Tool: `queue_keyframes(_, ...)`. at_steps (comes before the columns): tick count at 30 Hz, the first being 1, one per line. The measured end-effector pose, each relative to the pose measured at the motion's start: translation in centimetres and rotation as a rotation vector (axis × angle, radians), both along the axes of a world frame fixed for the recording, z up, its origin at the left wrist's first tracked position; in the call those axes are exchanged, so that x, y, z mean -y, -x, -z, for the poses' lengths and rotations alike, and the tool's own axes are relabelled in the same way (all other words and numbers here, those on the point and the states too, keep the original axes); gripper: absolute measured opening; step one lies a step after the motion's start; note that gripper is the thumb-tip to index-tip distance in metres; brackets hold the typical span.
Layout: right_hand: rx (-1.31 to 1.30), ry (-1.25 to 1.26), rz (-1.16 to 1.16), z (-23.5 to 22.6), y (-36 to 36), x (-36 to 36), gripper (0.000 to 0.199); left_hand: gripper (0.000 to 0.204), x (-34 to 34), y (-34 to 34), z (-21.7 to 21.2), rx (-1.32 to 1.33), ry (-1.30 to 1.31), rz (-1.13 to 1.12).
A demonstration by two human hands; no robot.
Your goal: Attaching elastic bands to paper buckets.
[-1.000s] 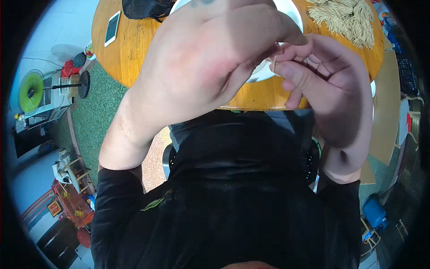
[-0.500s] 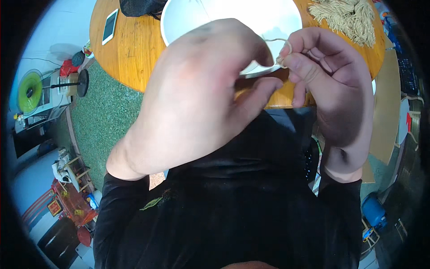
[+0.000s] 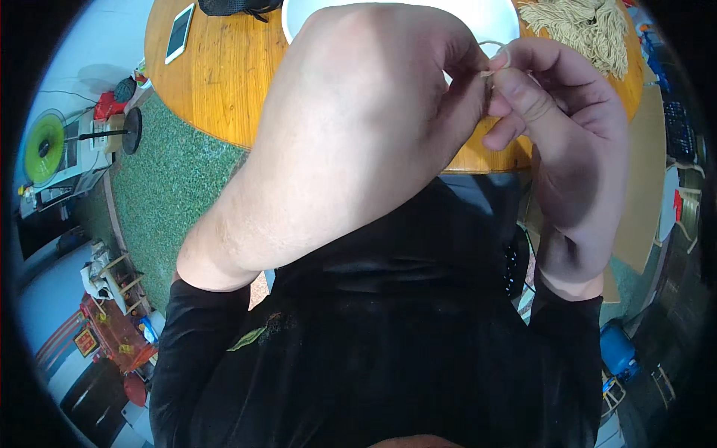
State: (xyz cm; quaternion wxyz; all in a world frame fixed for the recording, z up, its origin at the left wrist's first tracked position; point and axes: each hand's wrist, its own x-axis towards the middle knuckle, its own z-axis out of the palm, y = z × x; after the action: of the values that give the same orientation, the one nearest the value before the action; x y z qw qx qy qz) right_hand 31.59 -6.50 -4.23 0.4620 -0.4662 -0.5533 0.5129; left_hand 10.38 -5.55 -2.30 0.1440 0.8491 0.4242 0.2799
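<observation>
A thin beige cord (image 3: pixel 496 46) bends into a small loop between my two hands, above the near side of the table. The fingertips of my right hand (image 3: pixel 564 112) are closed in a pinch on it. Reaching across from the left, my left hand (image 3: pixel 381 82) brings its thumb and finger together at the same spot, against the cord. The back of that hand hides most of its other fingers. Behind the hands lies a white basin (image 3: pixel 489 19), largely covered by them. A heap of beige cord strands (image 3: pixel 586 33) rests at the table's far right.
The round wooden table (image 3: pixel 209 82) carries a white phone (image 3: pixel 179 33) and a black mesh item (image 3: pixel 231 6). A fan with green blades (image 3: pixel 46 148) stands at the left on the green floor (image 3: pixel 168 179). Cardboard (image 3: pixel 644 179) leans at the right, above a blue gas cylinder (image 3: pixel 617 349).
My left hand has moved right and away from me, and its parted thumb and finger have closed at the cord. My right hand has shifted slightly right, still pinching the cord.
</observation>
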Motion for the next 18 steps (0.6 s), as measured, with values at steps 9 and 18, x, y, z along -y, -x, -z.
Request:
queue_keyframes(9, 0.022, -0.084, 0.022, 0.6, -0.4, -0.3, 0.022, 0.014, -0.2, -0.8, 0.0, 0.007, 0.0, 0.022)
queue_keyframes(18, 0.125, -0.036, -0.097, -0.9, -0.6, -1.0, 0.02, 0.014, -0.5, -0.2, 0.3, 0.017, 0.002, 0.039)
